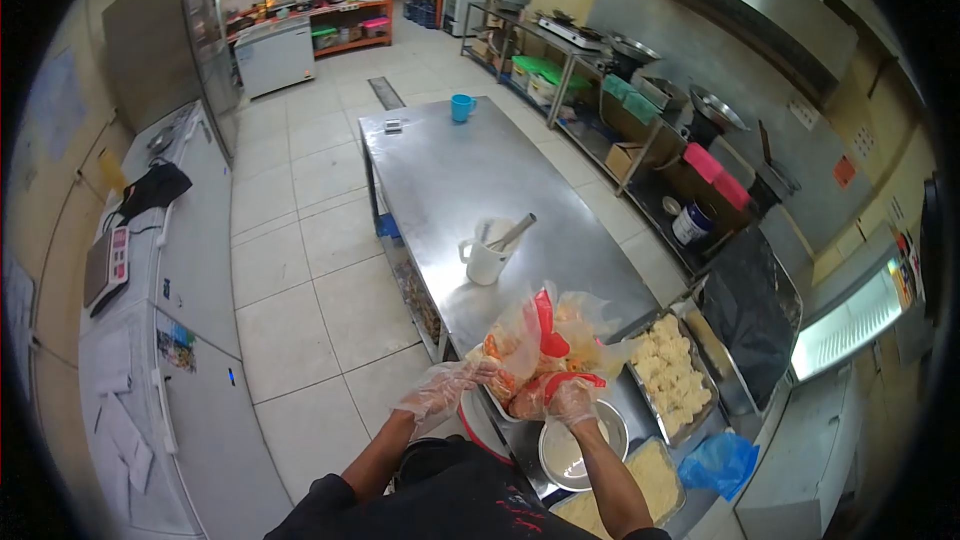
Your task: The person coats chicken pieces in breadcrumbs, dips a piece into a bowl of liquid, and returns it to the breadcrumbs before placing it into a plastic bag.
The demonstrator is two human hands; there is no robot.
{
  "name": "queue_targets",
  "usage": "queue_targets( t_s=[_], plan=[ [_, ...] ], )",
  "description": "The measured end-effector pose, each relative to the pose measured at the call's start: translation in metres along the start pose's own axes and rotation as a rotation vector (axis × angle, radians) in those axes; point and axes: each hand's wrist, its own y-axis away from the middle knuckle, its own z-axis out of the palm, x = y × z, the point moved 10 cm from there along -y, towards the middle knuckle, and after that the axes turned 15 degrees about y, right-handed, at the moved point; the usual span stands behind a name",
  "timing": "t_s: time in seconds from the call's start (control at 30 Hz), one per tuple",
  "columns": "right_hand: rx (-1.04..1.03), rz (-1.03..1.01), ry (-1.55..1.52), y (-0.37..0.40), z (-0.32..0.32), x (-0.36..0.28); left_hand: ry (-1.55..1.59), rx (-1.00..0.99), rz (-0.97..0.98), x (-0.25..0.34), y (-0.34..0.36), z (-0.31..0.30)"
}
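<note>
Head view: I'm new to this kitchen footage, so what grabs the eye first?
A plastic bag of orange-red food, held between the gloved left hand and right hand over the steel table. Right of it sits a tray of pale pieces. Farther up stands a white jug.

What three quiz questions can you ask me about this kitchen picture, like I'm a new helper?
1. True or false: the left hand and the right hand both wear clear gloves.
2. What colour is the cup at the far end of the steel table? A red, B blue, C yellow.
3. Fill in: the right hand grips a clear plastic ____ with orange food inside.
Key: 1 true. 2 B. 3 bag.
</note>
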Motion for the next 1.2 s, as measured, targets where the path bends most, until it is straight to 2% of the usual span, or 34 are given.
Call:
queue_targets(
  t_s=[0.07,0.13,0.17,0.23,0.27,0.37,0.53,0.63,0.73,0.83,0.93,1.13,1.2],
  plan=[
    [-0.175,0.021,0.093,-0.002,0.011,0.003,0.107,0.004,-0.025,-0.002,0.003,0.000],
    [0.056,-0.114,-0.013,0.001,-0.019,-0.010,0.208,-0.056,0.070,0.002,0.006,0.001],
    [0.173,-0.177,-0.067,0.003,-0.034,-0.015,0.125,-0.069,0.108,0.002,0.009,0.003],
    [0.059,-0.136,0.070,-0.005,-0.014,-0.018,-0.048,-0.098,0.188,0.007,0.008,0.010],
    [0.001,-0.113,0.138,-0.008,-0.002,-0.018,0.014,-0.088,0.157,0.004,0.005,0.010],
    [0.007,-0.145,0.239,-0.020,0.015,-0.023,0.153,-0.063,0.096,-0.009,-0.004,0.006],
    [0.066,-0.174,0.162,-0.011,-0.009,-0.033,0.186,-0.023,0.057,-0.007,-0.003,0.016],
    [0.071,-0.174,0.121,-0.011,-0.012,-0.032,0.135,-0.028,0.104,-0.003,0.004,0.016],
    [0.069,-0.169,0.086,-0.011,-0.014,-0.030,0.171,-0.132,0.203,0.007,0.015,0.016],
    [0.064,-0.161,0.053,-0.014,-0.015,-0.027,0.159,0.039,0.063,0.015,0.031,0.011],
    [0.059,-0.152,0.028,-0.017,-0.016,-0.023,0.258,-0.091,0.146,0.004,0.029,-0.007],
    [0.057,-0.134,-0.030,-0.021,-0.014,-0.017,0.247,-0.009,0.140,-0.001,0.028,-0.016],
    [0.070,-0.129,-0.064,-0.022,-0.010,-0.015,-0.081,-0.075,0.154,0.007,0.030,0.023]
  ],
)
